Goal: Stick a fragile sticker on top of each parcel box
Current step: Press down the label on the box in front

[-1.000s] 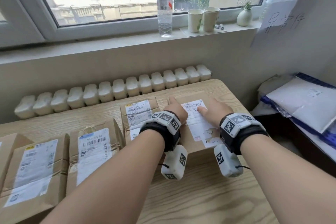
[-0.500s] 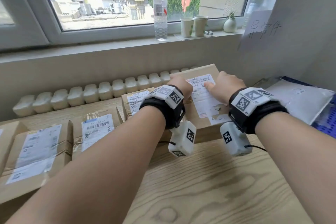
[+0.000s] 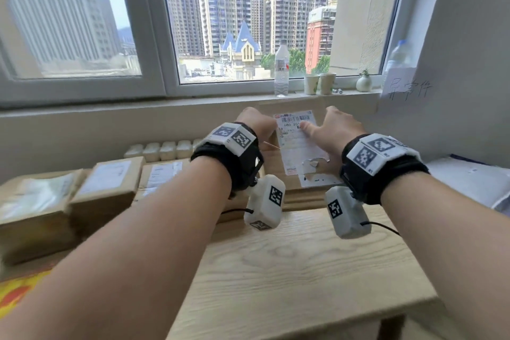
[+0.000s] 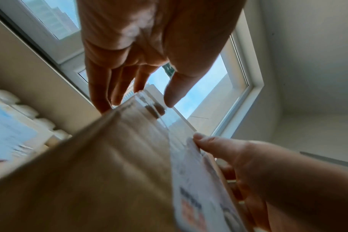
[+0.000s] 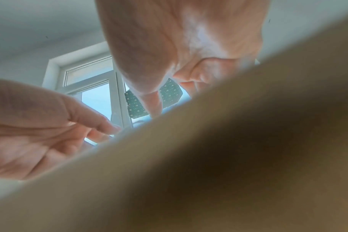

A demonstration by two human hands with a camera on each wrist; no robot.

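Parcel box [image 3: 292, 171] of brown cardboard is held up off the wooden table [image 3: 303, 270] between both hands in the head view, tilted so its labelled top faces the camera; a white shipping label [image 3: 296, 141] with a barcode covers much of that face. The left hand [image 3: 258, 125] clasps the box's left edge and the right hand [image 3: 335, 132] its right edge, thumb laid over the label. More flat brown parcels [image 3: 107, 188] lie in a row to the left, along the table's far edge. A plastic bottle [image 3: 281, 72] and two paper cups [image 3: 320, 83] stand on the windowsill.

From the left wrist camera, the left hand's fingers [image 4: 101, 87] reach nearly straight down to the box's far corner, while the right hand's thumb [image 4: 210, 143] presses the label.

From the right wrist camera, blurred cardboard fills the lower frame; the right hand's [image 5: 181, 47] thumb touches the cardboard's edge and its fingers curl behind it.
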